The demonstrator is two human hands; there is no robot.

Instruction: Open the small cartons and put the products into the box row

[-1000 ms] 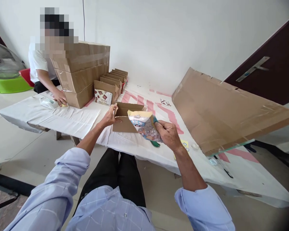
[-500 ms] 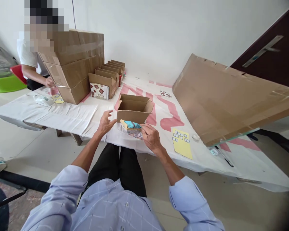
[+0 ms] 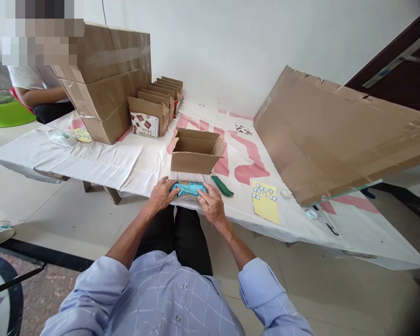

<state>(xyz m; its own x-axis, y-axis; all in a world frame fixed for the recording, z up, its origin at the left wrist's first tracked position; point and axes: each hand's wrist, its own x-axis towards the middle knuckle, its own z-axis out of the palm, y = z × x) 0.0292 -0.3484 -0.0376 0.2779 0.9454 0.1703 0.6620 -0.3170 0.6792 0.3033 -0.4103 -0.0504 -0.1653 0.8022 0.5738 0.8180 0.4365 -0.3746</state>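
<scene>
White, wrinkled, red-printed tablecloth (image 3: 115,161) lies beneath an open brown cardboard box (image 3: 192,163). Left of it, a cream packet with brown squares (image 3: 145,125) reads "Meal". Nearer, a blue oblong packet (image 3: 189,188), lettering illegible, is pinched endwise between left hand (image 3: 162,194) and right hand (image 3: 213,204), some fingers hidden.

L hand (image 3: 162,195) opp. R hand (image 3: 213,205)

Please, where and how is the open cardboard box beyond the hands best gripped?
Probably pinch the top edge of its near wall, coming from above on the near side: the open box stands upright, and that thin edge is exposed.
</scene>
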